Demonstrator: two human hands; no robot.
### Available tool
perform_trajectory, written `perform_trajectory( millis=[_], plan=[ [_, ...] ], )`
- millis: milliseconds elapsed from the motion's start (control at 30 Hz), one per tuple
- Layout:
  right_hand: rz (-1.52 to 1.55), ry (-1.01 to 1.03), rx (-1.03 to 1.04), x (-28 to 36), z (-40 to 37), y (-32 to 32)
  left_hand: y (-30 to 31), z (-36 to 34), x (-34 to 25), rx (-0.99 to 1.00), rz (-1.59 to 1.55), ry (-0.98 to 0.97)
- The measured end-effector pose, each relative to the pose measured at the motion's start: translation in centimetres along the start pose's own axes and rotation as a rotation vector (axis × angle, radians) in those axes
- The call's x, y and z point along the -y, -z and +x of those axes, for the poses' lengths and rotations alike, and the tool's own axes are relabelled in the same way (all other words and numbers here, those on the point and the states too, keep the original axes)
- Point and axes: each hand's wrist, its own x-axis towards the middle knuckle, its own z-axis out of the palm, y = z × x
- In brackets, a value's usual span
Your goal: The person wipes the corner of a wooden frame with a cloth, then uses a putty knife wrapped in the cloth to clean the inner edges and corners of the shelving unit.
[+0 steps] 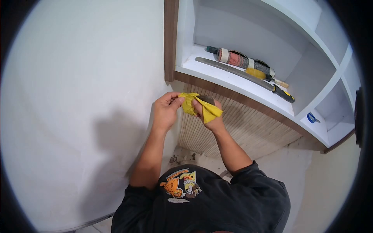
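A crumpled yellow cloth (pixel 211 112) is stretched between my two hands in front of my chest. My left hand (pixel 167 110) pinches its left edge between thumb and fingers. The cloth's right part lies in my right hand (pixel 213 116), with the thumb pressed on top. A dark, flat, blade-like piece (pixel 206 99) sticks out beside the cloth at my right hand; its lower part is hidden by the cloth and fingers.
A white shelf unit (pixel 237 83) with wood-coloured edges stands at upper right. On it lie a long file (pixel 241 73), a rolled bundle (pixel 237 59) and a yellow-handled tool (pixel 256 73). A blue object (pixel 311 118) sits lower right. A white wall (pixel 85 77) rises at left.
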Motion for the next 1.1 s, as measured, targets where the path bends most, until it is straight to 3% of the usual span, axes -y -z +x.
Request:
perform_trajectory(
  millis=[67,133,167,200,233,300,433,533,733,833,1100],
  plan=[
    [0.029,-0.031,-0.025,0.2,0.0,-0.4,-0.1,0.6,0.9,-0.011,0.04,-0.073],
    [0.009,0.15,-0.045,-0.8,0.5,-1.2,-0.2,1.5,1.9,-0.034,0.202,-0.226],
    [-0.001,0.241,-0.056,-1.5,0.9,-1.4,-0.4,1.6,2.5,-0.079,0.148,-0.232],
    [-0.183,0.457,-0.076,-2.0,1.6,-1.3,-1.1,1.4,2.5,-0.125,0.094,-0.238],
    [-0.225,0.512,-0.121,-2.3,2.2,-1.5,-1.7,1.2,2.4,-0.172,0.04,-0.244],
    [-0.311,0.618,-0.211,-3.0,3.3,-2.3,-2.2,1.0,2.4,-0.153,-0.174,-0.075],
    [-0.276,0.642,-0.249,-3.6,4.8,-3.5,-1.9,1.7,2.1,-0.079,-0.343,0.131],
    [-0.319,0.704,-0.282,-4.1,5.9,-4.1,-2.0,3.0,2.2,-0.146,-0.461,0.202],
    [-0.375,0.776,-0.149,-4.5,6.3,-4.4,-1.1,4.6,5.5,-0.169,-0.679,0.226],
    [-0.429,0.763,-0.073,-6.0,5.5,-3.6,-0.9,3.7,6.6,-0.182,-0.632,0.351],
    [-0.509,0.842,-0.093,-2.8,6.4,-2.3,-1.5,1.1,4.5,-0.173,-0.463,0.313]
  ],
)
